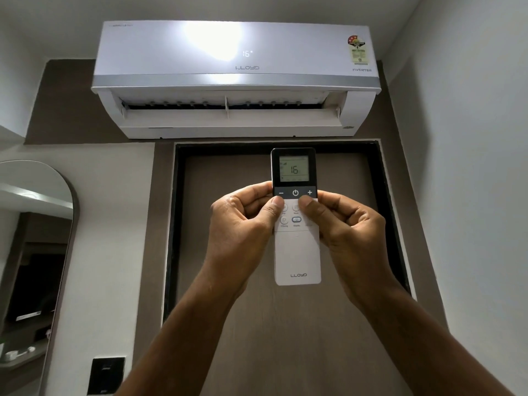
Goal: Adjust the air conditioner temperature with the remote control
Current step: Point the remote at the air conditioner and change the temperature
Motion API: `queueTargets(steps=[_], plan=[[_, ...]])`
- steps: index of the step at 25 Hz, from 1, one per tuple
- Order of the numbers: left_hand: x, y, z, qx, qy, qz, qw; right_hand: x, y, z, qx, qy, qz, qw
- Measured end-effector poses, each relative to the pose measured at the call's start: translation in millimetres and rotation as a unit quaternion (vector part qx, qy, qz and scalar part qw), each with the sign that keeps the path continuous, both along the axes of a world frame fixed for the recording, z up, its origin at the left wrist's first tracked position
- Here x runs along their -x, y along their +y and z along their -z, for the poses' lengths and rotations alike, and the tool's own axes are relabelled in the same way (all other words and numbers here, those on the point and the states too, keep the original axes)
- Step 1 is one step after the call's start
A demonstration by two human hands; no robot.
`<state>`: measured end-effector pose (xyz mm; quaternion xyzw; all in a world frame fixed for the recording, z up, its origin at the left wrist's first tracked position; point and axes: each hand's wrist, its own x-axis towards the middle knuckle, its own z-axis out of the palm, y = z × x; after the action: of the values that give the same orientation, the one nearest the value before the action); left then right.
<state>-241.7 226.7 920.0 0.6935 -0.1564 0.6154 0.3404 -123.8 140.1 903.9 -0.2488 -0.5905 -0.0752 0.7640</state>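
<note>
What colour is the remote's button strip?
Dark grey strip with white symbols, clearest in the head view.

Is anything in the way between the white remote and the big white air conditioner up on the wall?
Nothing visible. The white remote control, held in both hands, points up at the white wall-mounted air conditioner across open air.

A home bedroom: wall-mounted air conditioner (pixel 235 78) above a wooden door (pixel 285 252), arched mirror (pixel 34 238) alongside.
</note>
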Motion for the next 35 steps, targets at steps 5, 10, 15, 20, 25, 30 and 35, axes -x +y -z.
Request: queueTargets(steps=[5, 10, 15, 20, 25, 30, 35], plan=[[4, 1, -1, 0.006, 0.002, 0.019, 1.000, 0, -1, -5, 0.012, 0.010, 0.004, 1.000], [6, -1, -1, 0.006, 0.010, 0.035, 0.999, -1, 0, -5, 0.010, 0.011, 0.007, 1.000], [10, 3, 3, 0.017, 0.018, 0.022, 0.999, 0, 4, -5, 0.017, 0.004, 0.000, 1.000], [12, 4, 3, 0.011, 0.024, 0.025, 0.999, 0, 6, -3, 0.020, 0.004, -0.006, 1.000], [11, 4, 4, 0.014, 0.021, 0.025, 0.999, 2, 5, -2, 0.017, 0.002, -0.008, 1.000], [8, 4, 5, 0.013, 0.020, 0.024, 0.999, 1, 4, 0, 0.019, 0.003, -0.008, 1.000], [5, 6, 5, 0.028, 0.021, 0.026, 0.999, 0, 5, -1, 0.028, 0.001, 0.012, 1.000]])
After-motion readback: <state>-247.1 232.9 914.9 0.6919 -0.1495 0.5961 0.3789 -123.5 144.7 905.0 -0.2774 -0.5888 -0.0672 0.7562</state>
